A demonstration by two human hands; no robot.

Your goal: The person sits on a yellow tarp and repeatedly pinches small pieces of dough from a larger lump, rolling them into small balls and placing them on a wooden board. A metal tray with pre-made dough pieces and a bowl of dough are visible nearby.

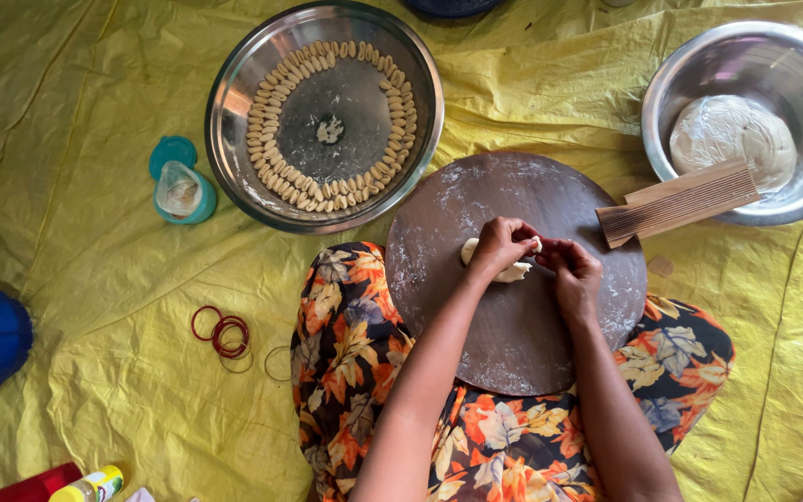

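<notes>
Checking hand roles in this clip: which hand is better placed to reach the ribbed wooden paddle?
Probably the right hand: it is nearer the ribbed wooden paddle leaning on the steel bowl's rim. The left hand grips the small pale dough piece.

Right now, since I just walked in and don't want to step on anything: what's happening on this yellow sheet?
A person sitting on the yellow sheet pinches a small piece of dough between the left hand and right hand, over a floured round board on their lap. A steel bowl ahead holds small shaped pieces laid in a ring. Another steel bowl holds a dough ball, with a ridged wooden paddle leaning on its rim.
</notes>
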